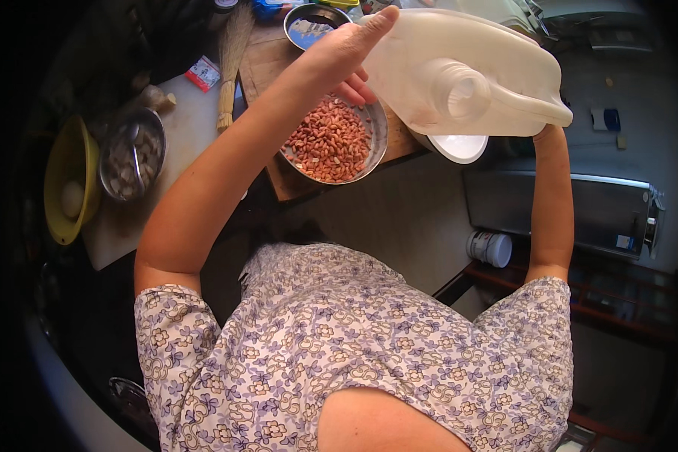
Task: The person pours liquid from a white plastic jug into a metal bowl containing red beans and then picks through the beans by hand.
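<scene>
A large translucent plastic jug [508, 51] is held up in the air on its side. Its uncapped neck [466, 96] faces me and its moulded handle lies toward the right. My left hand [360, 53] grips the jug's left end, thumb up along the edge and fingers below. Behind the jug's right end goes my right hand [549, 131]; only the wrist shows, the fingers are hidden. Below my left hand, a round metal bowl [379, 138] holds shelled, pink-skinned peanuts [333, 135]. A white basin with a dark rim [460, 148] is partly covered by the jug.
The wooden table [398, 144] also bears a metal bowl of dark liquid [316, 25]. Leftward are a straw brush [229, 85], a red-and-white packet [203, 73], a white board [195, 121], a metal bowl with a spoon [133, 155] and a yellow basin [90, 186]. A white bucket [489, 248] stands lower right.
</scene>
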